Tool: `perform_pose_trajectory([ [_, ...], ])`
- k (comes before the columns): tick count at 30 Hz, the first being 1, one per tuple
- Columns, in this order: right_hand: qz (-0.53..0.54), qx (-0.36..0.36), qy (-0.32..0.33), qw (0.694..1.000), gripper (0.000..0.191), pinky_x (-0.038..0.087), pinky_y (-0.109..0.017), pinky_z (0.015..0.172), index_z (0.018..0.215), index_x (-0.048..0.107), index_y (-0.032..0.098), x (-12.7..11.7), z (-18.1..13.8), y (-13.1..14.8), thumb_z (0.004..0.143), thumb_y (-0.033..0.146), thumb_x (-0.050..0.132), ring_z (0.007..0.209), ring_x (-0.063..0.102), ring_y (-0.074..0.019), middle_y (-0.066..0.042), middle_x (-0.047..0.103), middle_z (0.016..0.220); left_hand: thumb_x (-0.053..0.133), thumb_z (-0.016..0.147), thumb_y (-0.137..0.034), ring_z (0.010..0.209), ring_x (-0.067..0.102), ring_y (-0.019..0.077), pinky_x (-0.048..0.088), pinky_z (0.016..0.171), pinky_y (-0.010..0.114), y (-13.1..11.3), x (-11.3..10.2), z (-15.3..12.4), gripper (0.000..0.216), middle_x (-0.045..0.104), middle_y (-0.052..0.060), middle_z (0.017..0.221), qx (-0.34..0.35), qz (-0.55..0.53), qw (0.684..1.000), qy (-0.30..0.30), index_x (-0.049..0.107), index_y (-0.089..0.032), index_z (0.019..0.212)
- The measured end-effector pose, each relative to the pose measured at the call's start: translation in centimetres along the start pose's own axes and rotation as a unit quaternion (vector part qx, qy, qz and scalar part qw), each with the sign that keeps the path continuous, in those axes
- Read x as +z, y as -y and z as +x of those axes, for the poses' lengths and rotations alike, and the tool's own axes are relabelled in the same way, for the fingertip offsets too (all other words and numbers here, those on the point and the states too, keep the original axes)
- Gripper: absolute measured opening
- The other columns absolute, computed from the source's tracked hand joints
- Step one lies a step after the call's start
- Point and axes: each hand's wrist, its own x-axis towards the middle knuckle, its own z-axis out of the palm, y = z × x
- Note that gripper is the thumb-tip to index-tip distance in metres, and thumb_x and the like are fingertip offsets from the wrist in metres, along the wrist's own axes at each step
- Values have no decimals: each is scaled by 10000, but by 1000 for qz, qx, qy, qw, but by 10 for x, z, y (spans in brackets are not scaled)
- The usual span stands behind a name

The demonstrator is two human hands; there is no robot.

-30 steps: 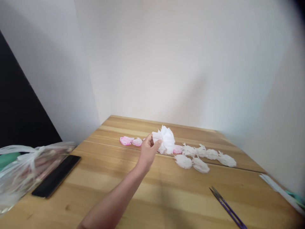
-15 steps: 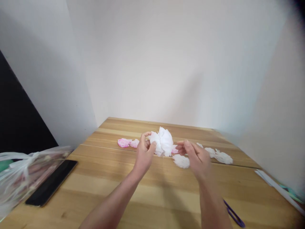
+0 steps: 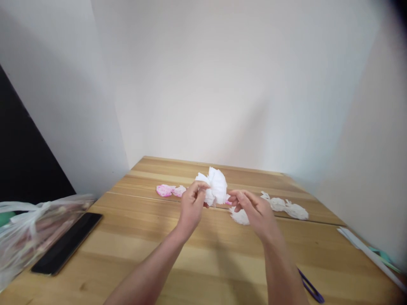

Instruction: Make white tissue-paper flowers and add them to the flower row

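Note:
My left hand (image 3: 191, 206) pinches a fluffy white tissue flower (image 3: 216, 188) and holds it above the wooden table (image 3: 203, 258). Just right of the flower is my right hand (image 3: 254, 210), fingers curled, with the fingertips at the flower's lower right edge. Whether they grip it I cannot make out. Several white tissue flowers (image 3: 286, 207) lie on the table behind my right hand, which partly hides them. Two pink ones (image 3: 169, 190) lie left of my left hand.
A black phone (image 3: 66, 242) lies at the table's left edge next to a clear plastic bag (image 3: 28, 233). Purple scissors (image 3: 310, 287) show at the lower right, half hidden by my forearm. White sticks (image 3: 365, 250) lie at the right edge. White walls close in behind.
My right hand has come into view and moved up to the flower. The left hand has drawn the flower slightly nearer and higher.

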Motion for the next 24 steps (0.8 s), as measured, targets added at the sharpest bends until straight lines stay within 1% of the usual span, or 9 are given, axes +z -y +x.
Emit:
perform_pose_trajectory([
  [2, -4, -8, 4, 1000, 406, 502, -265, 618, 899, 685, 180, 2, 0, 2, 879, 516, 458, 647, 613, -160, -67, 694, 797, 459, 775, -184, 505, 490, 77, 438, 473, 174, 0, 0, -1, 166, 537, -23, 588, 11, 19, 1000, 11, 607, -160, 705],
  [5, -18, -16, 7, 1000, 345, 475, -252, 597, 848, 675, 192, 4, -1, 5, 864, 486, 495, 617, 590, -148, -36, 680, 753, 438, 755, -156, 525, 507, 92, 437, 485, 189, 1, -1, -2, 214, 571, -4, 602, 22, 35, 999, 30, 636, -156, 674],
  [8, -28, -14, -6, 999, 274, 443, -237, 582, 798, 653, 195, 6, -2, 3, 852, 431, 527, 604, 569, -135, -6, 646, 692, 436, 777, -155, 566, 528, 106, 441, 520, 203, 4, -1, -2, 243, 598, 12, 643, 37, 60, 996, 54, 675, -154, 733],
  [11, -29, -26, -12, 999, 258, 425, -231, 568, 760, 633, 188, 8, -2, 1, 855, 402, 524, 590, 549, -131, 8, 598, 632, 433, 816, -165, 611, 540, 110, 439, 564, 208, 5, -1, -2, 260, 638, 24, 722, 46, 100, 991, 82, 692, -162, 829],
  [15, -35, -50, 7, 998, 266, 422, -227, 577, 744, 623, 185, 13, -3, 4, 872, 383, 499, 597, 539, -128, 10, 575, 618, 497, 845, -270, 690, 570, 123, 444, 619, 214, 2, 0, -4, 213, 665, 36, 837, 57, 134, 984, 107, 671, -171, 917],
  [17, -47, -60, 11, 997, 259, 425, -229, 583, 740, 621, 187, 15, -3, 7, 874, 366, 491, 602, 541, -130, 7, 585, 632, 550, 825, -322, 710, 580, 129, 450, 638, 217, 1, 1, -5, 206, 658, 32, 830, 46, 138, 983, 114, 650, -164, 910],
  [20, -66, -73, 7, 995, 230, 433, -229, 584, 746, 625, 193, 19, -3, 11, 867, 334, 490, 606, 549, -132, 0, 613, 665, 607, 787, -366, 658, 555, 119, 439, 616, 211, 0, 2, -5, 217, 621, 7, 748, 27, 145, 983, 111, 618, -159, 849],
  [24, -78, -93, 5, 993, 227, 444, -229, 602, 763, 633, 197, 22, -4, 11, 876, 327, 485, 631, 569, -139, -7, 638, 695, 536, 825, -317, 620, 517, 105, 407, 589, 199, 1, 2, -3, 187, 577, -10, 666, 32, 146, 985, 84, 587, -159, 739],
])
